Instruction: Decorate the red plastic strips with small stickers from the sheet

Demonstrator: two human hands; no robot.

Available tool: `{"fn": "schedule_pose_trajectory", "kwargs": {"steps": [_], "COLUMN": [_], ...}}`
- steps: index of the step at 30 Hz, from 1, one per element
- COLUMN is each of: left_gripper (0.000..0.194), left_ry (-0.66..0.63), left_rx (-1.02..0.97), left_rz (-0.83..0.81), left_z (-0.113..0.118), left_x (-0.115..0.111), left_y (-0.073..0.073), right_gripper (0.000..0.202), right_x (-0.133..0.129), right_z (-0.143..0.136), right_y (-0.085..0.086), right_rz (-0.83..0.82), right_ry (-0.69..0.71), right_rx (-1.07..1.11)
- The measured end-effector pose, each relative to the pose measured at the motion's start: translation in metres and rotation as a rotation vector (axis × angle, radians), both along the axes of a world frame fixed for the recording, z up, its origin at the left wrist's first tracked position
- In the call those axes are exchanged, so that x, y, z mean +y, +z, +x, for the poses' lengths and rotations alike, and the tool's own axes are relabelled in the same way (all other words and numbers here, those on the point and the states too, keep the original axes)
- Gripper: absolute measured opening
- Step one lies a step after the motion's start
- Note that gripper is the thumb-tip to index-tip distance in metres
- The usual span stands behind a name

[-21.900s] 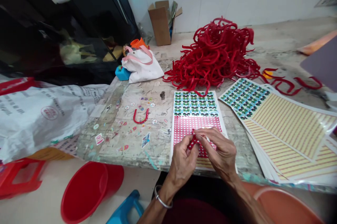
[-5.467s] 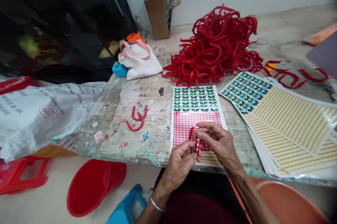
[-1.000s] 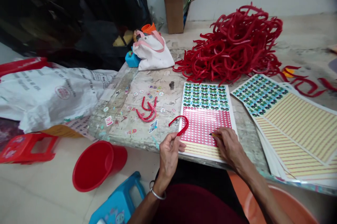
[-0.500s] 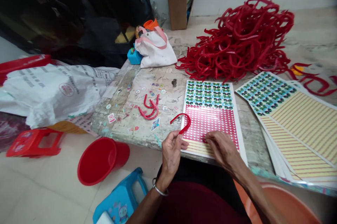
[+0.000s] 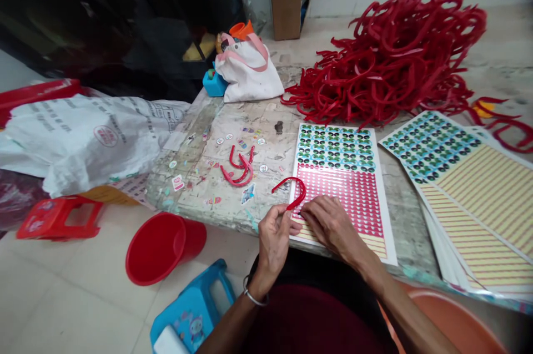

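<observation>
A curved red headband (image 5: 300, 192) is pinched at its lower end by my left hand (image 5: 275, 234), over the left edge of a printed sticker sheet (image 5: 339, 190). My right hand (image 5: 333, 226) is closed above the sheet's lower part, its fingertips near the headband's lower end; whatever they pinch is too small to make out. The sheet shows green and blue shapes at the top, pink rows in the middle and yellow stripes at the bottom. Left of it, a few red headbands (image 5: 249, 172) lie overlapping on the table (image 5: 208, 210).
A big heap of red headbands (image 5: 387, 65) fills the back right. More printed sheets (image 5: 478, 204) lie fanned at the right. A white bag (image 5: 252, 76) stands at the back. Below the table's left edge are a red bucket (image 5: 156, 248) and a blue stool (image 5: 191, 309).
My right hand has moved left over the sheet, closer to my left hand and the headband. My left hand still holds the headband. The whole view has shifted slightly.
</observation>
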State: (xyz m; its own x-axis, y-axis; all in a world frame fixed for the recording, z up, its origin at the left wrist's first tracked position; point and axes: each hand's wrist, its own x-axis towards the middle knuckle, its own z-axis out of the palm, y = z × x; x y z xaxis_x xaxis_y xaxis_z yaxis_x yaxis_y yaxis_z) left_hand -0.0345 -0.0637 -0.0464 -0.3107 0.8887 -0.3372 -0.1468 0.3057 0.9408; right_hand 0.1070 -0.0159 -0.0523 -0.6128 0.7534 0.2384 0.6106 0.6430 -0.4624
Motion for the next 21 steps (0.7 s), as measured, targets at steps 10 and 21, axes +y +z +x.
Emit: {"fn": "schedule_pose_trajectory", "kwargs": {"steps": [10,21], "left_gripper": [0.024,0.025], "left_ry": [0.013,-0.008], "left_rx": [0.033,0.037], "left_rz": [0.001,0.021], "left_z": [0.001,0.002], "left_x": [0.002,0.0], "left_y": [0.001,-0.001], "right_gripper": [0.01,0.013], "right_x": [0.012,0.016], "right_z": [-0.001,0.062], "right_y": [0.003,0.021], "right_rz": [0.003,-0.342], "right_ry": [0.069,-0.297], "right_rx": [0.022,0.594]}}
